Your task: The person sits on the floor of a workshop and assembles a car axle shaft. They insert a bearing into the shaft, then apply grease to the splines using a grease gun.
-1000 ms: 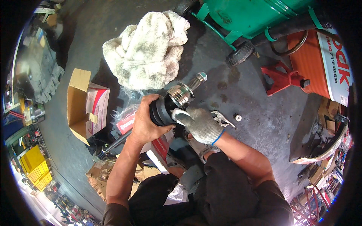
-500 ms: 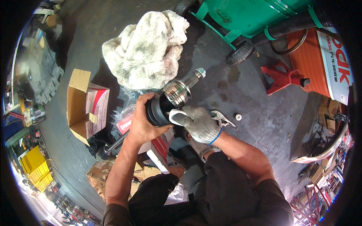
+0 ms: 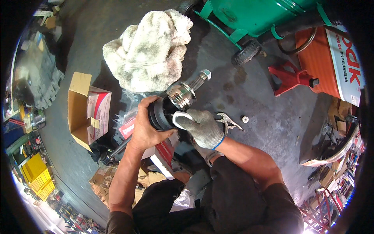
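Observation:
A CV axle with a shiny metal joint (image 3: 181, 95) and a splined tip angles up and away in front of me. My bare left hand (image 3: 147, 126) is wrapped around its black ribbed rubber boot (image 3: 156, 116). On the other side, my right hand (image 3: 203, 128), in a grey knit glove, pinches a pale curved band (image 3: 178, 119) against the black section between boot and joint. What that band is made of, I cannot tell. The axle's shaft (image 3: 121, 148) shows beyond my left wrist, partly hidden by it.
Locking pliers (image 3: 230, 121) and a small white roll (image 3: 245, 119) lie right of my glove. A whitish towel (image 3: 148, 54) is bunched ahead, an open carton (image 3: 99, 115) stands left. Farther right are a red jack stand (image 3: 292, 80), a wheeled green tank (image 3: 269, 17) and an orange-and-white drum (image 3: 317, 58).
The whole view has shifted slightly. Both hands keep their hold on the boot and the pale band, with hardly any visible movement between them.

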A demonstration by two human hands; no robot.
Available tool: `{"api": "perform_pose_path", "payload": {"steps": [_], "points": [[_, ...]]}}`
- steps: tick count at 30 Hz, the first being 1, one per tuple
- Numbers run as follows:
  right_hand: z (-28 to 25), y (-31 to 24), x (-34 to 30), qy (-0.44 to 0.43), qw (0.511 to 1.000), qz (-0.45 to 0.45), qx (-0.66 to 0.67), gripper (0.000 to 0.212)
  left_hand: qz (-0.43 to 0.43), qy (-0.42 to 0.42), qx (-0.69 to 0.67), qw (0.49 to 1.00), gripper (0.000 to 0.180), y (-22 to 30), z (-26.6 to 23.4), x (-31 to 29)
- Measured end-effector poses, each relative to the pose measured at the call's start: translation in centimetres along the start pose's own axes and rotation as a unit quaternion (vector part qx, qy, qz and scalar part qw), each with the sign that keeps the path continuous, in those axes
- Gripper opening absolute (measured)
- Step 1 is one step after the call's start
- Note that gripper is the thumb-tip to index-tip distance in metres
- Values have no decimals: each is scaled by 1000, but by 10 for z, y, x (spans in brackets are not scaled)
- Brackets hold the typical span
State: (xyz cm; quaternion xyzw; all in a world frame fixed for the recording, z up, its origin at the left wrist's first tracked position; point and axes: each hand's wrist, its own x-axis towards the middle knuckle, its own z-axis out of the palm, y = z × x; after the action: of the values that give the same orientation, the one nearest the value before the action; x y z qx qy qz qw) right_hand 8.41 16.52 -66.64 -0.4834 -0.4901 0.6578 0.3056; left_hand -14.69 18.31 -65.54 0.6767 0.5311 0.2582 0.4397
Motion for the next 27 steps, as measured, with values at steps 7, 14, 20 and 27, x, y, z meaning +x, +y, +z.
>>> {"api": "perform_pose_path", "payload": {"steps": [7,14,20,27], "points": [[-10,-4,5,-35,989,-10,-142,50,9,23,16,1000,115,3,-3,2],[-12,-11,4,-24,994,9,-105,61,28,25,43,998,114,1,-1,1],[-12,-5,4,-43,992,73,-94,52,26,20,22,999,116,-5,2,3],[4,3,4,65,991,2,-117,41,14,23,31,999,112,-4,5,3]]}}
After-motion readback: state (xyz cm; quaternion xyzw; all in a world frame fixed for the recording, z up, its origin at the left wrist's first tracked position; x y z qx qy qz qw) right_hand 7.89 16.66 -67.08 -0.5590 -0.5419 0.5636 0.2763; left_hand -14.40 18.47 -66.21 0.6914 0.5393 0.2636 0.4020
